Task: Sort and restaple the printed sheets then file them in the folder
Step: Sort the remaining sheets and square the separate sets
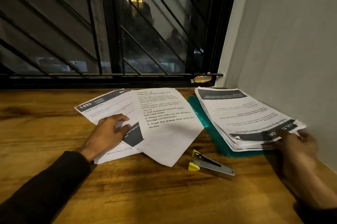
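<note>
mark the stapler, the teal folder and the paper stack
stapler (pixel 212 166), head view, on its metal top arm.
teal folder (pixel 200 112), head view, on its bare left edge.
paper stack (pixel 244 114), head view, on the top sheet.

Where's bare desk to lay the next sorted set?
Free: the wood left of the 1492 sheet, and the near strip in front of the stapler between both forearms. Crowded: the far right, where the paper stack covers the teal folder at the wall, and the centre under the network-cable sheet.
</note>
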Motion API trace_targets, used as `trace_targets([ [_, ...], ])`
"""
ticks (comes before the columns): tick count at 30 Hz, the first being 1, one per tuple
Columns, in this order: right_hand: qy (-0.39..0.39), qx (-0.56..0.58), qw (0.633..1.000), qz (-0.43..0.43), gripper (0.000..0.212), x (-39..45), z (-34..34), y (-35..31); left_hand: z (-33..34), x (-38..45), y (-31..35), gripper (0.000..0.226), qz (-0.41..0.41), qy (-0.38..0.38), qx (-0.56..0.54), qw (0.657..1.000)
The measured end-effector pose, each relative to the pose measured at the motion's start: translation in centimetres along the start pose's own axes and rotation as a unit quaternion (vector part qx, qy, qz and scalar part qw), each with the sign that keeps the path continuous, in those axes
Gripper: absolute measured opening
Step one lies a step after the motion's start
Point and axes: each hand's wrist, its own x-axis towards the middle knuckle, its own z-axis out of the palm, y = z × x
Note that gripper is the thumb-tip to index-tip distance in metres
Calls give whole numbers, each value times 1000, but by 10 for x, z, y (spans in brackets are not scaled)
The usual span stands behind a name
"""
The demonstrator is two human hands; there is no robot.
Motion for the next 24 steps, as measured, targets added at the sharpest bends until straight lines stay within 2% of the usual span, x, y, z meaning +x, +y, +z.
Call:
trace_targets([
  [1,40,-34,994,-93,44,-5,-2,1,0,-1,0,35,3,-3,3,1000],
  [3,58,-122,942,-307,56,-22,-2,-5,2,0,1,36,11,-10,-2,1000],
  [4,22,-159,913,-376,56,-34,3,-10,3,1,0,35,16,-15,-3,1000],
  [5,-36,-190,895,-401,51,-47,11,-16,3,2,0,35,22,-23,3,999],
  [7,-204,-258,872,-363,40,-76,35,-26,3,4,-2,34,33,-41,15,998],
  [8,-294,-313,846,-315,33,-85,50,-26,2,4,-2,35,35,-50,19,998],
  [9,-365,-379,806,-271,26,-96,66,-25,1,5,-2,35,35,-57,22,998],
  [10,-415,-436,757,-252,30,-102,81,-20,0,5,-2,35,36,-63,24,997],
  [12,-484,-497,674,-256,53,-114,112,-7,-4,5,-2,35,38,-72,23,996],
  [15,-549,-547,563,-287,79,-131,151,6,-11,8,-6,33,28,-81,4,996],
  [17,-563,-578,508,-300,84,-139,170,12,-17,11,-11,30,18,-94,-13,995],
  [24,-545,-578,431,-428,59,-147,189,31,-29,20,-21,30,4,-92,-10,996],
])
